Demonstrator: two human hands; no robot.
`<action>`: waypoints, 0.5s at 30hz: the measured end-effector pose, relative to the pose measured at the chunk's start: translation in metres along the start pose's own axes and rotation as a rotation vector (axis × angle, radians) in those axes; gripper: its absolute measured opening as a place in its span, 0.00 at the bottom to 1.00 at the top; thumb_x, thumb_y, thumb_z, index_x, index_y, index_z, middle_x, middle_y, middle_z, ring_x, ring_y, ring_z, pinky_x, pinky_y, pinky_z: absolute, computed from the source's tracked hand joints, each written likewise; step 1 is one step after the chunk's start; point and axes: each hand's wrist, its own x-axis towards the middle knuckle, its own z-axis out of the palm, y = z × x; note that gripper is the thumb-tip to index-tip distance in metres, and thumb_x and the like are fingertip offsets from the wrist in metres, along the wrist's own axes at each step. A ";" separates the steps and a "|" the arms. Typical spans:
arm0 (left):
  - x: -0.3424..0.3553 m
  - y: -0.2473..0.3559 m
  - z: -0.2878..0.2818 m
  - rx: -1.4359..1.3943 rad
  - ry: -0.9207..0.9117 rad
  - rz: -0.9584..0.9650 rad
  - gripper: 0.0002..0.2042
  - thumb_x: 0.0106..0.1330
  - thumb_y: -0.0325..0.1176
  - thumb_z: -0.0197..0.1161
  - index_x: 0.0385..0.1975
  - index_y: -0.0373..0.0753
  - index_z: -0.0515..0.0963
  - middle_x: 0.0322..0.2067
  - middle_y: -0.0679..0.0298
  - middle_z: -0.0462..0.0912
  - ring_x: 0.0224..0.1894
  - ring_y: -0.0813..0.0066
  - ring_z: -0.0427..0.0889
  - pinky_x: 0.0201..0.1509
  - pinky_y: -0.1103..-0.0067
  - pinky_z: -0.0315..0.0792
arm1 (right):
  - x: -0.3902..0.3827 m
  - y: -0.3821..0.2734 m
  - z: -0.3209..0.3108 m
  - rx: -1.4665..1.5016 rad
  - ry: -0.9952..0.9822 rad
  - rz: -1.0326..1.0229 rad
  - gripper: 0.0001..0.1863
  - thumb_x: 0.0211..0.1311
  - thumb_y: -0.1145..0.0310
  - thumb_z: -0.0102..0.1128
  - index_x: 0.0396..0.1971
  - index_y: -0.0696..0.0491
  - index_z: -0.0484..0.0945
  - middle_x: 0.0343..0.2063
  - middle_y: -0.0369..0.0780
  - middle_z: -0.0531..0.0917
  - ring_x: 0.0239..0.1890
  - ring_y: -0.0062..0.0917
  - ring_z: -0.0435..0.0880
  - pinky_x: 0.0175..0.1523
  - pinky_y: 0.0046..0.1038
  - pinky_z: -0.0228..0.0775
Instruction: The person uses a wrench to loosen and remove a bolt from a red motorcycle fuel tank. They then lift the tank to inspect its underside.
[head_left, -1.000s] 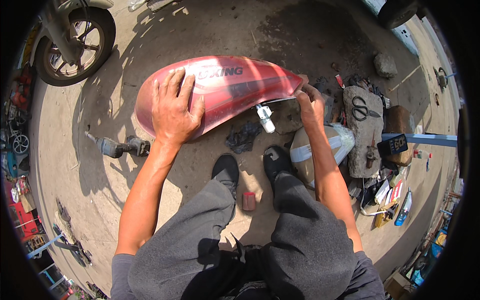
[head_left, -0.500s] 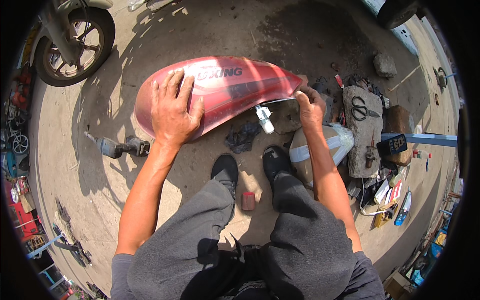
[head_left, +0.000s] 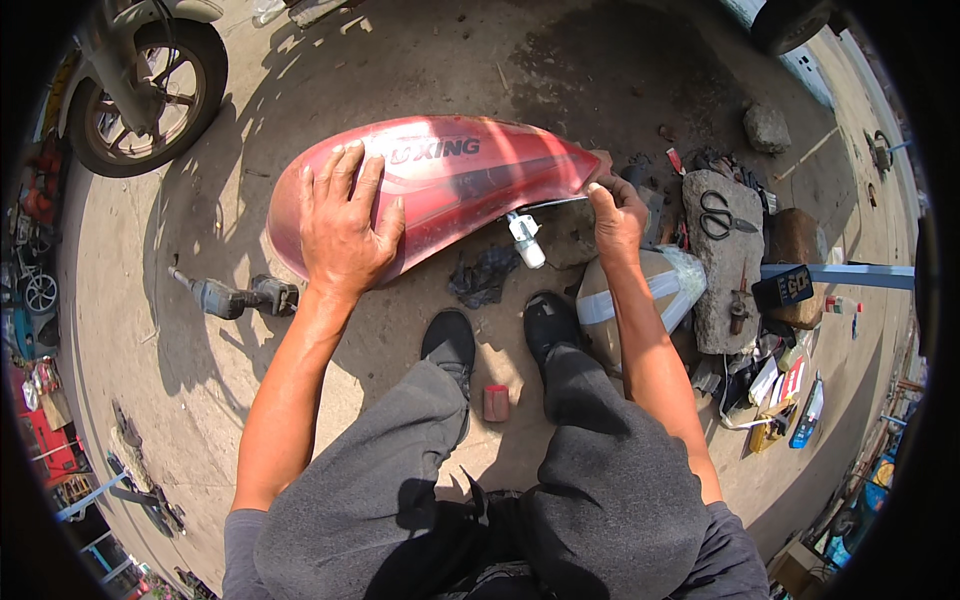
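Tank: I see the red tank lying on the ground in front of the shoes, its rounded end to the left and its narrow end to the right, dark lettering on its upper side.
Left hand: the left hand lies palm down on the rounded end, fingers spread and pointing away from the body, thumb held apart.
Right hand: the right hand pinches the narrow tip, thumb on the near side; I cannot make out all its fingers from here.
Fitting: a white fitting sticks out from under the tank's near edge, between the hands.
Power tool: a grey power tool lies on the ground left of the left forearm.
Scrap: I get a crumpled dark scrap just beside the fitting.
Block: a small red block sits between the legs.
Bundle: a rounded, taped bundle lies partly behind the right forearm.
Slab: right of that, a rough stone slab bears black scissors.
Wheel: a spoked wheel stands at my upper left, well apart from the tank.
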 end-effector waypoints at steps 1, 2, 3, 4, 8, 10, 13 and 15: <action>0.000 0.000 -0.001 -0.001 -0.002 -0.001 0.25 0.56 0.39 0.63 0.55 0.39 0.77 0.58 0.54 0.73 0.63 0.55 0.69 0.70 0.57 0.55 | 0.000 0.000 0.000 0.001 -0.002 0.003 0.22 0.53 0.59 0.72 0.38 0.61 0.79 0.31 0.33 0.80 0.32 0.13 0.75 0.39 0.17 0.68; 0.001 0.001 -0.001 -0.002 -0.001 -0.001 0.25 0.56 0.39 0.63 0.55 0.39 0.77 0.58 0.54 0.73 0.63 0.55 0.69 0.70 0.57 0.55 | 0.000 0.000 -0.001 0.002 -0.003 0.003 0.22 0.53 0.59 0.73 0.38 0.61 0.79 0.31 0.32 0.80 0.32 0.13 0.75 0.38 0.17 0.68; 0.001 0.001 -0.001 -0.001 -0.004 -0.001 0.25 0.56 0.39 0.63 0.55 0.39 0.77 0.58 0.54 0.73 0.63 0.55 0.69 0.70 0.57 0.55 | 0.000 0.001 -0.001 0.003 -0.002 0.003 0.21 0.53 0.59 0.72 0.38 0.61 0.79 0.31 0.32 0.80 0.32 0.12 0.75 0.38 0.17 0.68; 0.001 0.000 -0.001 0.001 -0.007 0.000 0.25 0.56 0.39 0.63 0.55 0.39 0.77 0.58 0.54 0.73 0.63 0.55 0.69 0.70 0.57 0.55 | 0.000 0.001 -0.002 0.004 0.000 0.004 0.21 0.53 0.60 0.72 0.38 0.61 0.79 0.30 0.32 0.80 0.31 0.12 0.74 0.38 0.17 0.67; 0.000 -0.001 0.001 -0.011 0.031 0.007 0.24 0.54 0.40 0.65 0.51 0.37 0.79 0.56 0.55 0.74 0.62 0.56 0.69 0.70 0.54 0.55 | -0.001 0.000 0.000 0.000 0.008 0.011 0.20 0.53 0.61 0.72 0.37 0.61 0.79 0.30 0.32 0.79 0.31 0.12 0.74 0.37 0.16 0.67; 0.000 0.000 0.001 -0.012 0.035 0.007 0.24 0.54 0.40 0.65 0.51 0.38 0.79 0.56 0.55 0.75 0.62 0.56 0.70 0.70 0.54 0.55 | -0.001 0.001 0.001 0.022 0.015 0.002 0.20 0.53 0.61 0.72 0.37 0.61 0.79 0.29 0.32 0.79 0.31 0.12 0.74 0.37 0.16 0.66; 0.000 0.000 0.001 -0.006 0.032 0.005 0.23 0.55 0.40 0.65 0.51 0.38 0.79 0.56 0.55 0.75 0.62 0.56 0.70 0.70 0.54 0.55 | -0.002 0.001 0.003 0.036 0.030 0.021 0.19 0.53 0.63 0.71 0.38 0.61 0.79 0.29 0.32 0.79 0.30 0.12 0.74 0.36 0.16 0.66; 0.000 0.000 0.001 -0.004 0.022 0.001 0.24 0.55 0.40 0.64 0.52 0.38 0.78 0.57 0.54 0.74 0.62 0.56 0.70 0.70 0.55 0.55 | -0.001 0.000 0.003 0.039 0.034 0.030 0.18 0.53 0.64 0.71 0.38 0.60 0.79 0.29 0.32 0.79 0.30 0.12 0.74 0.36 0.16 0.66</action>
